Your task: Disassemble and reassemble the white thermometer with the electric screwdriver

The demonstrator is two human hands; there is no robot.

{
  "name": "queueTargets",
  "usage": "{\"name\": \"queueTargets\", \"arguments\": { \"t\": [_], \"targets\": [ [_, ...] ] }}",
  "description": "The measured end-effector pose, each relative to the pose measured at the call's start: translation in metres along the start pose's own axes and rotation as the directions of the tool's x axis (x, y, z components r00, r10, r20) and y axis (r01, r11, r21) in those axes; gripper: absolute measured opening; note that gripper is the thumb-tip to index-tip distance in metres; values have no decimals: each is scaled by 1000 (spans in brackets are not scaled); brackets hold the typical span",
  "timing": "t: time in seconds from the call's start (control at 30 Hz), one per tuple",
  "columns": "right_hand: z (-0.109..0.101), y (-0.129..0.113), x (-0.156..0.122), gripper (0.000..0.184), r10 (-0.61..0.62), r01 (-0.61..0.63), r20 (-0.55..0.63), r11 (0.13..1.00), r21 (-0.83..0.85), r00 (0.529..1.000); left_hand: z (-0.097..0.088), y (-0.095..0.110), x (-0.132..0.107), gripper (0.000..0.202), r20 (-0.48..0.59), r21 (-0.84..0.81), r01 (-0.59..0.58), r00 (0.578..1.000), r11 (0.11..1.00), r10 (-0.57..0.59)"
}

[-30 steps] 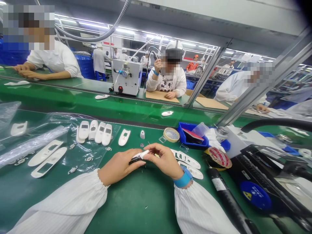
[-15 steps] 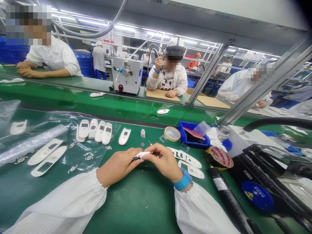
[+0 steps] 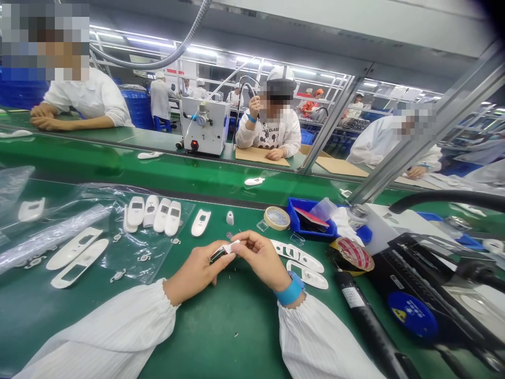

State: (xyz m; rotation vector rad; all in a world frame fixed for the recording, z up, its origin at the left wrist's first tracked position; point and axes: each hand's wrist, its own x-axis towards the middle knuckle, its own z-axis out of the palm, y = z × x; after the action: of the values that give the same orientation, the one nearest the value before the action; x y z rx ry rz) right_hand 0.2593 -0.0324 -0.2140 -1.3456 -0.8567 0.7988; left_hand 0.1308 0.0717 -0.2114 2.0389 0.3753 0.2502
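My left hand [image 3: 194,271] is closed around a small dark module with a white end [image 3: 218,255], held just above the green bench. The thumb and fingertips of my right hand [image 3: 267,261] pinch its white end, partly hiding it. Beyond my hands a small white cap [image 3: 230,217] stands upright, near a round coin-like disc [image 3: 229,235]. A white shell with a cut-out [image 3: 201,222] lies to the left of the cap. Close to my right hand are white shell halves [image 3: 307,273].
Several white handheld units [image 3: 172,218] and clear plastic film [image 3: 130,247] lie on the left. To the right are a tape roll [image 3: 276,218], a blue bin [image 3: 294,210] and a black tool handle [image 3: 366,316]. A green conveyor belt [image 3: 197,171] runs behind; co-workers sit beyond it.
The module between my hands has tilted, so more of its dark face shows. White pieces on the conveyor belt have shifted left. Both hands keep their grip.
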Motion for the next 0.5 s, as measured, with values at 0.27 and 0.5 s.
{"name": "queueTargets", "arguments": {
  "t": [0.27, 0.5],
  "targets": [
    [1, 3, 1, 27, 4, -4, -39, 1000, -17, 999, 1, 8, 1, 34, 174, -435, 196, 976, 879, -132],
    [1, 5, 1, 28, 36, -35, -53, 999, 10, 998, 0, 6, 0, 33, 236, -463, 183, 969, 867, -79]
  ]
}}
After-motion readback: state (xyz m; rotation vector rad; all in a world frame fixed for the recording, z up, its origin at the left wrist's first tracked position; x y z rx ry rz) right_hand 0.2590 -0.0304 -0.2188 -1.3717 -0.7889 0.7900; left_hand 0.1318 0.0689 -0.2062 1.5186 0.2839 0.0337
